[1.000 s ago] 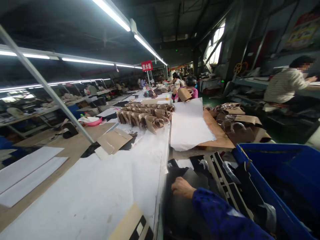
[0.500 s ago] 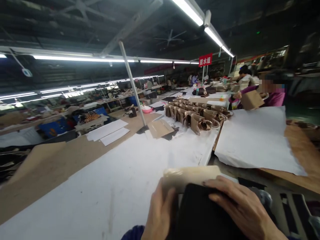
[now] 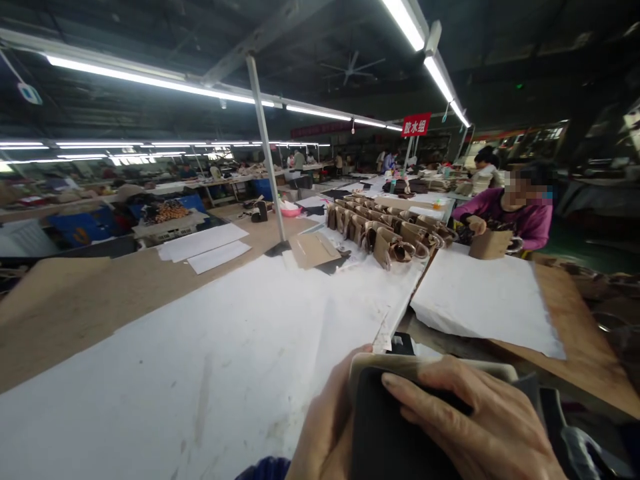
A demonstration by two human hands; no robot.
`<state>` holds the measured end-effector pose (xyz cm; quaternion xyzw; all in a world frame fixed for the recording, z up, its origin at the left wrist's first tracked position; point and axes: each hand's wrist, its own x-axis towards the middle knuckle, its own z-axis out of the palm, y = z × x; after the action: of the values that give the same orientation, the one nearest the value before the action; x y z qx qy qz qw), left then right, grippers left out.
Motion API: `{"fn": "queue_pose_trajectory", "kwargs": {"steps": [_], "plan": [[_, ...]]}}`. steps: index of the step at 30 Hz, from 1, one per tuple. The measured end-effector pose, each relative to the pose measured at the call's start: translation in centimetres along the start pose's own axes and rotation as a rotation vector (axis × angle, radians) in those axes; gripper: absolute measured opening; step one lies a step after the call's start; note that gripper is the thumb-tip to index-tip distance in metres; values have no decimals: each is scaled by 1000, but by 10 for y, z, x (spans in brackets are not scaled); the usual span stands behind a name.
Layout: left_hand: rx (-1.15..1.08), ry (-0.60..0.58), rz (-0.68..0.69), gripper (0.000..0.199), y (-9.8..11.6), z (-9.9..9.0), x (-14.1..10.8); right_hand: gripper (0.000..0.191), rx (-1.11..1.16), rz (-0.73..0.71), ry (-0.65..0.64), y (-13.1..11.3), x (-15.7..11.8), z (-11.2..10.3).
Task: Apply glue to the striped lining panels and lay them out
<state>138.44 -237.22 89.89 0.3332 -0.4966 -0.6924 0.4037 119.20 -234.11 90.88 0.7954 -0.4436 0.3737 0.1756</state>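
A black, smooth panel [image 3: 395,427] lies over a cream, round-cornered piece [image 3: 480,367], whose upper edge shows beyond it. Together they look like part of a bag; their lower ends run out of view. My left hand [image 3: 325,427] is closed round the left side of the pair, some fingers hidden behind it. My right hand [image 3: 480,413] lies on the black panel from the right, palm down, with its fingers stretched out and slightly apart on the surface. Its thumb is hidden.
White paper covers the table [image 3: 215,347]. Rows of brown handbags [image 3: 387,230] stand further off, near a flat brown panel [image 3: 314,250] and a pole [image 3: 265,147]. At right, a person in purple [image 3: 530,217] handles a brown bag [image 3: 490,245] on a paper-covered board [image 3: 550,287].
The cream piece and black panel have shifted right in view. My right hand's fingers have slid left across the black panel. The person's brown bag has come down onto the board.
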Motion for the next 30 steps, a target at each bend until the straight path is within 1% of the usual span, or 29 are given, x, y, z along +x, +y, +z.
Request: {"fn": "queue_pose_trajectory", "kwargs": {"steps": [3, 6, 9, 11, 14, 18, 20, 23, 25, 27, 30], "plan": [[-50, -37, 0, 47, -2, -5, -1, 56, -22, -16, -33, 2, -3, 2], [2, -47, 29, 43, 1, -6, -3, 56, -41, -37, -61, 3, -3, 3], [27, -54, 18, 48, 5, -7, -5, 57, -78, -42, -74, 3, -1, 3], [25, -80, 12, 49, 6, -8, -4, 57, -99, -37, -83, 3, 0, 3], [36, -116, 18, 46, 6, -11, -3, 58, -113, -43, -90, 2, 3, 3], [128, -119, 125, 42, 1, -17, 1, 64, -127, -51, -127, 2, 4, 4], [159, -133, 155, 43, -1, -19, 3, 66, -150, -55, -136, 2, 4, 6], [166, -153, 130, 48, 1, -18, 5, 65, -172, -55, -144, 4, 2, 8], [182, -153, 88, 50, 5, -17, 5, 59, -166, -42, -166, 4, 1, 8], [195, -128, 39, 49, 9, -15, 4, 52, -162, -18, -183, 3, 0, 7], [205, -56, -10, 49, 13, -15, 3, 45, -159, -1, -176, 1, 0, 7]]}}
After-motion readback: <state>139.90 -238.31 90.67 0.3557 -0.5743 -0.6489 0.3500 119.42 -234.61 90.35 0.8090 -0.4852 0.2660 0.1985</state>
